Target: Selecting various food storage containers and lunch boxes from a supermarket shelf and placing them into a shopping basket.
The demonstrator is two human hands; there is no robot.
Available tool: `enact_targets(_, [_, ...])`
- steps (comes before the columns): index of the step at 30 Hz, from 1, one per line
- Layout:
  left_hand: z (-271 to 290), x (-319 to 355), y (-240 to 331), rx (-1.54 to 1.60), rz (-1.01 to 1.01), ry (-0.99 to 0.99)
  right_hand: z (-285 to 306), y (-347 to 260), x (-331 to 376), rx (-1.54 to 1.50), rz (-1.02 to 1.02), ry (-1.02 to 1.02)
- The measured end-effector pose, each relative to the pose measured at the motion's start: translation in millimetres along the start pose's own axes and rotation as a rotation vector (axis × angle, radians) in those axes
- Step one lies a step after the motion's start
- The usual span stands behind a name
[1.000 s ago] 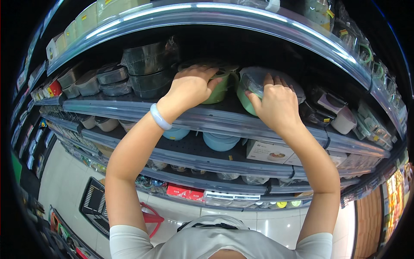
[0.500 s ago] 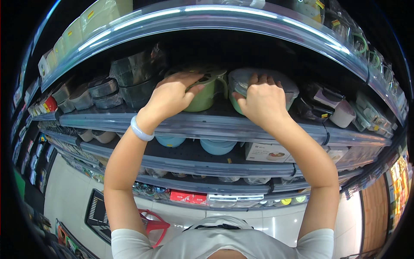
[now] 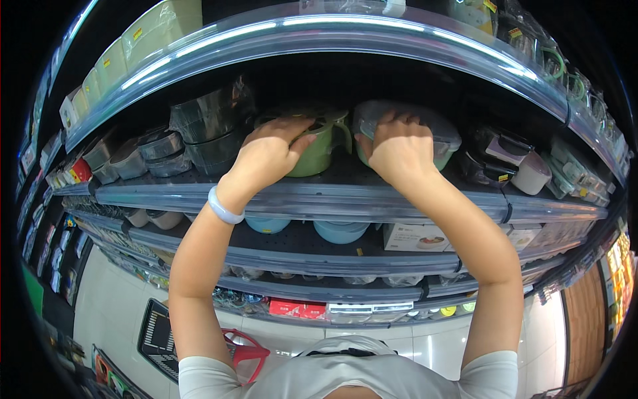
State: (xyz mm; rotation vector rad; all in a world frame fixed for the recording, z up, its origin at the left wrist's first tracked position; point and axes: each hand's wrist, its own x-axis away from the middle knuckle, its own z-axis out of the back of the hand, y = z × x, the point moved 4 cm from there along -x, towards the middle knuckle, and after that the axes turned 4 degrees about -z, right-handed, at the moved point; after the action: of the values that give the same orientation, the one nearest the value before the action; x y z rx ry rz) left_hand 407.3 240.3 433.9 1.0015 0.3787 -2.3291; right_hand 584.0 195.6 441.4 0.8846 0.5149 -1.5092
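Green mug (image 3: 318, 147) w/ a loop handle on its right side is sitting on the dark shelf (image 3: 319, 194) just under the top shelf edge; left hand (image 3: 267, 154) is lying over its rim and front, fingers curled down onto it, gripping; a pale bangle (image 3: 222, 207) is sitting at that wrist. Just beside it, to the right, a green bowl w/ clear lid (image 3: 435, 136) is standing on the same shelf; right hand (image 3: 400, 147) is pressing on its lid and front, fingers bent over the top, clenched on it. Stacked dark containers in clear wrap (image 3: 209, 130) are crowding the mug's left; small grey tubs (image 3: 156, 145) further left; a white cup (image 3: 530, 174) and wrapped items to the right. One shelf down, pale blue bowls (image 3: 340, 231) and a white box (image 3: 415, 237). Red basket handle (image 3: 242, 347) is showing near the floor. Vs 0.5 s ago: both hands are sitting lower on the mug and bowl; view is tilting a bit, shelf looking closer.
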Motion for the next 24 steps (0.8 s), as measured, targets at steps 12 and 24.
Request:
enact_targets(12, [2,-2,-3,0.089,-0.025,-0.046,1,1,-17,0.013,0.006,-0.461])
enact_targets(24, [-5,-29,38,-0.063,-0.209,0.044,3,81,21,-0.301,0.136,-0.293])
